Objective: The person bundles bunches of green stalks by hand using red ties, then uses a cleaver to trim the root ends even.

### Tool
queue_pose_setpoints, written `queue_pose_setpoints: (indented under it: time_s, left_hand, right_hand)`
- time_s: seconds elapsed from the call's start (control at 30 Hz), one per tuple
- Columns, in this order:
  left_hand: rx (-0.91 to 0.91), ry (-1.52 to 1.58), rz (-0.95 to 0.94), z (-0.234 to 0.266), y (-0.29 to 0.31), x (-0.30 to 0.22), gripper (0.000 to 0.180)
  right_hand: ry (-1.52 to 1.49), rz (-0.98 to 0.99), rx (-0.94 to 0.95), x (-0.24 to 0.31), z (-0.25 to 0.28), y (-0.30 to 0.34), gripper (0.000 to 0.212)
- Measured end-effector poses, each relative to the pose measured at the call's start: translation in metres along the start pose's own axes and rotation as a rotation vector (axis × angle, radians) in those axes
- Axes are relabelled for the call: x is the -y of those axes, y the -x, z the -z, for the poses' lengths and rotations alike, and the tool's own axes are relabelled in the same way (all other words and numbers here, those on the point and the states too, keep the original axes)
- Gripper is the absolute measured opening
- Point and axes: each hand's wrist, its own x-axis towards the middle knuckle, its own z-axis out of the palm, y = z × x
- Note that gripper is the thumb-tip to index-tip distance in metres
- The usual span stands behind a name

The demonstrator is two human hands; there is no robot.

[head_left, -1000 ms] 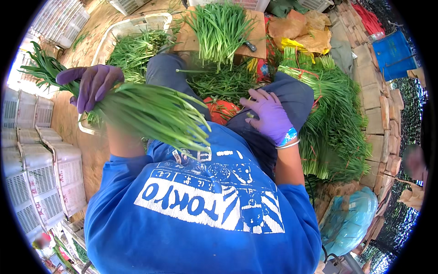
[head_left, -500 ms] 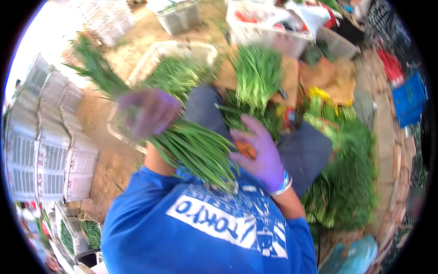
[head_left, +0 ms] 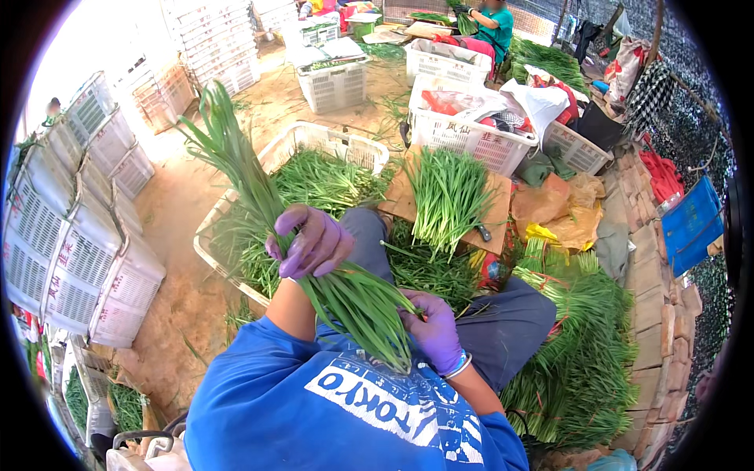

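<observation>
My left hand (head_left: 310,242), in a purple glove, is wrapped round the middle of a bunch of green chives (head_left: 357,306). One end of the bunch points up and away to the left; the other fans down over my blue shirt. My right hand (head_left: 434,326), also gloved, pinches at the right side of the fanned leaves; its fingertips are partly hidden. Beyond my knees, more chives (head_left: 448,196) lie spread on a brown board (head_left: 496,206), with a dark-handled knife (head_left: 484,232) at its right edge.
A white basket (head_left: 206,239) of loose chives stands ahead on the left. Tied chive bunches (head_left: 577,353) are heaped at my right, beside a brick edge (head_left: 648,345). White crates (head_left: 78,243) are stacked at left; another crate (head_left: 471,137) holds bags. A co-worker (head_left: 493,31) sits far back.
My left hand has moved right and nearer with the bunch, which now points more steeply upward. My right hand has closed from spread fingers onto the leaves. The view has tilted up.
</observation>
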Motion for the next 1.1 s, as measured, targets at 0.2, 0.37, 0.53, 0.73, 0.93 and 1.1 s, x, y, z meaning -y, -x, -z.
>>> queue_pose_setpoints:
  time_s: [0.2, 0.37, 0.53, 0.73, 0.93, 1.1]
  left_hand:
    - [-0.014, -0.023, 0.017, -0.001, 0.006, -0.003, 0.051]
    - [-0.001, -0.014, 0.023, -0.001, 0.004, -0.002, 0.05]
    - [0.016, -0.045, 0.016, -0.002, 0.004, -0.01, 0.049]
    - [0.021, -0.058, -0.02, -0.002, 0.007, -0.01, 0.051]
    - [0.059, -0.046, 0.01, 0.0, 0.001, -0.006, 0.055]
    - [0.017, -0.03, 0.015, -0.001, -0.002, -0.001, 0.052]
  right_hand:
    - [-0.106, -0.097, 0.075, -0.001, 0.008, 0.006, 0.014]
    - [0.004, -0.106, 0.119, -0.005, 0.01, 0.009, 0.021]
    - [0.093, -0.185, 0.141, -0.022, 0.012, 0.017, 0.024]
    - [-0.398, -0.339, 0.109, -0.039, 0.021, 0.026, 0.028]
    - [-0.501, -0.415, -0.096, -0.045, 0.01, 0.017, 0.045]
    - [-0.579, -0.348, 0.076, -0.039, 0.005, 0.012, 0.056]
